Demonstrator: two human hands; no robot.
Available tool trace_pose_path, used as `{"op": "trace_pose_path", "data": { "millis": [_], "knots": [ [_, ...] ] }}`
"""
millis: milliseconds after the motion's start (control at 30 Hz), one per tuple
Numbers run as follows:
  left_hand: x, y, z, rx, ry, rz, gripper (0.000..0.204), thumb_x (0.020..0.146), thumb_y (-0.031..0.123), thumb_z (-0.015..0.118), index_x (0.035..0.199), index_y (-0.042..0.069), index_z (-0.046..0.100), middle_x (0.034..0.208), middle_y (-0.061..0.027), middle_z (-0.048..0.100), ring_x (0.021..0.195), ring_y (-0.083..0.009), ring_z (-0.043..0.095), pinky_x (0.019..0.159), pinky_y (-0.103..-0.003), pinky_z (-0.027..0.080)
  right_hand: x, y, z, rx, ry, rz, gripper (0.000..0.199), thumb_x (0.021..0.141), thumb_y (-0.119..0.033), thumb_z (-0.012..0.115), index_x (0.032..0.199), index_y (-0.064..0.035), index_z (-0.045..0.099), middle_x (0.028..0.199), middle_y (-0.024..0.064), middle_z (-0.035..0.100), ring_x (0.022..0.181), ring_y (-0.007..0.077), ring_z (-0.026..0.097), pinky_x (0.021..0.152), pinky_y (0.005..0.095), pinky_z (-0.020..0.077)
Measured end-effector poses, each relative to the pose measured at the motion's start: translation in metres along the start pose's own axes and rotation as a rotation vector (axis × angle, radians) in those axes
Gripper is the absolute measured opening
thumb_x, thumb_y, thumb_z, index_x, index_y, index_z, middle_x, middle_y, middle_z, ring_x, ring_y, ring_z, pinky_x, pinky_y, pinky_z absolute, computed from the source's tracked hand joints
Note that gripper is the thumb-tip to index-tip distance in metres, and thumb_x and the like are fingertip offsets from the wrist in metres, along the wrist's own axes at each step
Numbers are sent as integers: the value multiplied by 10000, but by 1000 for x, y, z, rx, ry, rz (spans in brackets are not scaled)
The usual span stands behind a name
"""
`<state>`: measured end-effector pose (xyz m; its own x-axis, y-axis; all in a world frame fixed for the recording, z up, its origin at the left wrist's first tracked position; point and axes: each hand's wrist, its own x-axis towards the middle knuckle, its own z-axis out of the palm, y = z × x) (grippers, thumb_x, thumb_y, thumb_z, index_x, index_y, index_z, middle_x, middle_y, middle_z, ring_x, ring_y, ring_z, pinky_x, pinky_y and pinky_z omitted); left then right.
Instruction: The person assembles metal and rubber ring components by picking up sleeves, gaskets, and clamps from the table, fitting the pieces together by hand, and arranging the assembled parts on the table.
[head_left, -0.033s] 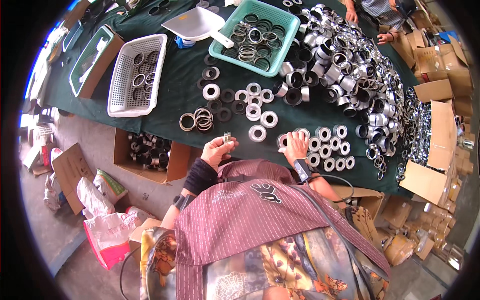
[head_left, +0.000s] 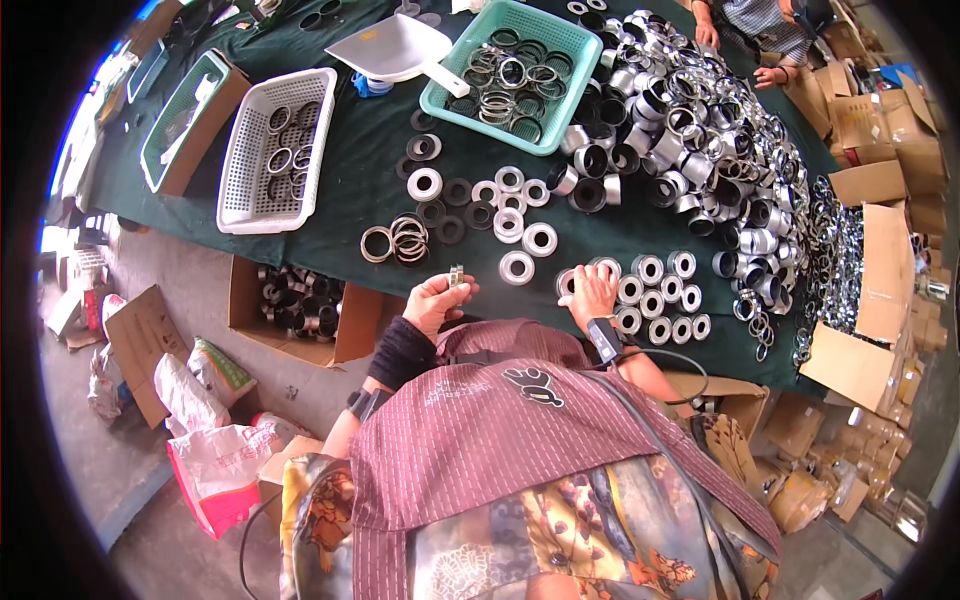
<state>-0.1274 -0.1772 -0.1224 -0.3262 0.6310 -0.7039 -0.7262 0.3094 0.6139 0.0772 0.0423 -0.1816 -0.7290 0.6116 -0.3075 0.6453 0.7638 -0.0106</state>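
Observation:
My left hand [head_left: 435,300] is closed, pinching a narrow metal ring [head_left: 456,275] upright at the table's near edge. To the right, my right hand [head_left: 595,295] curls over a silver ring-shaped part [head_left: 565,284], thumb at its near side and fingers over the top. That part stands at the left end of a cluster of similar silver ring-shaped parts [head_left: 652,303]. Farther forward, a looser group of silver ring-shaped parts [head_left: 516,267] lies on the dark green cloth [head_left: 340,235]. Left of them are several thin metal rings [head_left: 408,240] and dark flat rings [head_left: 450,229].
A green basket [head_left: 436,107] and a white basket [head_left: 232,165] hold rings. A white dustpan [head_left: 385,48] lies between them. A large heap of metal collars [head_left: 690,130] fills the right side. Another person's hands [head_left: 770,76] are beyond it. An open carton [head_left: 355,325] stands below the table's left edge.

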Motion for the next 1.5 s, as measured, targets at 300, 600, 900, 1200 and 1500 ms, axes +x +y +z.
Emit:
{"op": "trace_pose_path", "data": {
  "millis": [300,600,900,1200,1500],
  "knots": [
    [0,16,17,-122,-368,49,156,925,143,549,1022,46,623,1115,-95,643,995,-170,605,881,-317,478,2,0,7,-29,-1,7,664,592,-360,836,1104,-36,564,1105,107,594,1140,280,479,931,429,381],
    [-7,18,25,-503,-570,-72,191,948,158,511,1034,12,601,1087,-128,646,1031,-257,633,932,-416,502,-18,-43,-102,1163,-20,-194,818,649,-306,826,1325,-41,450,1256,123,500,1048,217,557,732,335,493],
    [-7,20,33,-358,-453,8,184,919,91,564,1077,15,619,1053,-86,664,993,-207,646,921,-350,502,-26,-58,-119,1238,53,-355,633,749,-201,738,1301,-25,484,1184,97,529,933,149,577,684,261,489],
    [-1,12,42,683,-251,662,137,740,52,746,865,23,697,915,-66,662,849,-183,632,788,-290,484,-23,-68,-112,1343,-74,-256,670,784,-215,774,1327,-15,436,1238,130,508,1080,182,556,838,287,516],
    [0,21,49,1234,-309,981,117,646,34,657,763,31,653,857,-93,653,847,-292,615,743,-382,508,-9,-63,-136,759,-240,-493,684,632,-271,816,1189,-11,517,1184,155,558,1087,325,557,914,363,460]
  ]
}}
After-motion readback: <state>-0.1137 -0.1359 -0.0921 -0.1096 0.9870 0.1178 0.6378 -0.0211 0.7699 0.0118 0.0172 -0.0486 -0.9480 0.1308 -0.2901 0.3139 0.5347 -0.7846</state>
